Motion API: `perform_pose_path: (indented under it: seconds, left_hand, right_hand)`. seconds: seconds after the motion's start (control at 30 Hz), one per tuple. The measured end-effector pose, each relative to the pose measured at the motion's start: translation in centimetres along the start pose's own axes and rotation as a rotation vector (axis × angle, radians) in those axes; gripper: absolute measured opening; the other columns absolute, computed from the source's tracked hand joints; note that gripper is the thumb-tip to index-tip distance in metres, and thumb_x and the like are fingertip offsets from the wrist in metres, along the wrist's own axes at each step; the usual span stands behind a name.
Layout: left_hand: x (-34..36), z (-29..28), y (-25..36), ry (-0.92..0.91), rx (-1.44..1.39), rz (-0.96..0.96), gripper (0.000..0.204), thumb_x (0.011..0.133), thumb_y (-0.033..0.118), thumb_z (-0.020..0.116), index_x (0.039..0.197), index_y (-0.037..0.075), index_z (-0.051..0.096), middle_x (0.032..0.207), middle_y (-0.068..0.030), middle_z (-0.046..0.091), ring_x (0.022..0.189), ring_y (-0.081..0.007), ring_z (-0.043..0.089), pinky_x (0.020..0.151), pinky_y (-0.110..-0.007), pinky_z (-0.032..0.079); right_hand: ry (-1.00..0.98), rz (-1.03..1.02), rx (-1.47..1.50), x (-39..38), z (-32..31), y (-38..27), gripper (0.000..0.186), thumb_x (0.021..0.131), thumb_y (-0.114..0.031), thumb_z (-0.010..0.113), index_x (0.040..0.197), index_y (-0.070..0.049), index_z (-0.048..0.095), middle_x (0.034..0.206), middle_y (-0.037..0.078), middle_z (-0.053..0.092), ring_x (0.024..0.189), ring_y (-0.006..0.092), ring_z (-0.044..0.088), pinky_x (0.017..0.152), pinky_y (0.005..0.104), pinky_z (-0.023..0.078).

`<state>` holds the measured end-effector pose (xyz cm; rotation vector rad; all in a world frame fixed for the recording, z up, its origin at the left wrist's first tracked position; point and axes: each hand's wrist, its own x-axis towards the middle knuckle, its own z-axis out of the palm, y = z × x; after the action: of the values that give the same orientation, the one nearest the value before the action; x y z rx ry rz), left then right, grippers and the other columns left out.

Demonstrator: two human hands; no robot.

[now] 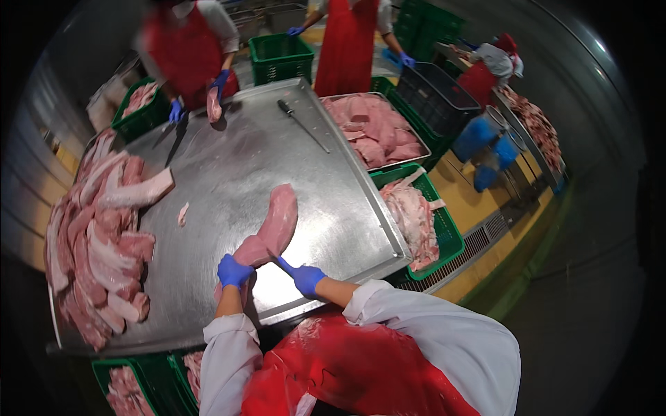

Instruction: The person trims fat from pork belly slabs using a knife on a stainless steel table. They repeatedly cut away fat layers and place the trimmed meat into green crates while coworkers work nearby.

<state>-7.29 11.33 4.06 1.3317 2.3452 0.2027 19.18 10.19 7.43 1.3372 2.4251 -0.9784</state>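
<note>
A long pink piece of meat [279,218] lies on the steel table near its front edge, its far end curving away from me. My left hand [236,272], in a blue glove, is closed on the near part of the meat. Just to the right, my right hand [304,276], also blue-gloved, is closed on a knife [273,256]. Only a short dark bit of that knife shows, against the meat's right side; the fingers hide the handle. Part of the meat hangs below my left hand, half covered by my wrist.
Many meat strips [104,236] are heaped at the table's left. A sharpening steel [303,126] and a small scrap [182,214] lie on the steel table [208,166]. Rightward are a meat tray [424,149] and green crate [454,243]. Across, a co-worker [187,41] holds meat and a knife.
</note>
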Motion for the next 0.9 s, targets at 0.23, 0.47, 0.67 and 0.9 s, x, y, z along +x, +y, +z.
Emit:
perform_pose_path:
  seconds: [0.23, 0.47, 0.67, 0.9]
  left_hand:
    - [5.9, 1.4, -8.6, -0.122, -0.792, -0.153, 0.071, 0.070, 0.033, 0.081, 0.123, -0.009, 0.060, 0.109, -0.0206, 0.069, 0.094, -0.0336, 0.070, 0.082, -0.044, 0.057]
    - [-4.3, 2.1, -9.0, -0.450, -1.554, -0.024, 0.065, 0.078, 0.027, 0.069, 0.134, -0.002, 0.052, 0.112, -0.0198, 0.065, 0.099, -0.0349, 0.066, 0.090, -0.046, 0.055]
    - [-10.7, 1.6, 6.8, -0.751, -1.790, 0.015, 0.072, 0.083, 0.024, 0.064, 0.147, 0.003, 0.040, 0.130, -0.0213, 0.060, 0.120, -0.0371, 0.059, 0.105, -0.049, 0.048]
    - [-10.1, -1.3, 27.9, -0.747, -1.712, 0.156, 0.066, 0.083, 0.022, 0.065, 0.142, 0.000, 0.043, 0.123, -0.0188, 0.061, 0.117, -0.0334, 0.060, 0.104, -0.046, 0.049]
  right_hand:
    - [-0.059, -0.036, 0.071, -5.4, 1.2, 3.9, 0.085, 0.093, -0.015, 0.053, 0.162, -0.032, 0.005, 0.097, 0.030, 0.067, 0.083, 0.0451, 0.068, 0.079, 0.0507, 0.054]
    - [0.243, -0.043, 0.444, -18.6, 2.9, 9.0, 0.077, 0.098, -0.027, 0.054, 0.162, -0.022, 0.011, 0.093, 0.028, 0.069, 0.081, 0.0493, 0.065, 0.075, 0.0515, 0.053]
    - [0.429, 0.114, 0.581, -23.4, 1.2, 16.5, 0.081, 0.094, -0.017, 0.057, 0.162, -0.022, 0.013, 0.078, 0.025, 0.066, 0.071, 0.0448, 0.064, 0.068, 0.0484, 0.050]
    - [0.726, 0.169, 0.829, -26.6, -0.1, 27.9, 0.081, 0.093, -0.011, 0.056, 0.162, -0.020, 0.016, 0.070, 0.017, 0.063, 0.061, 0.0291, 0.063, 0.064, 0.0396, 0.051]
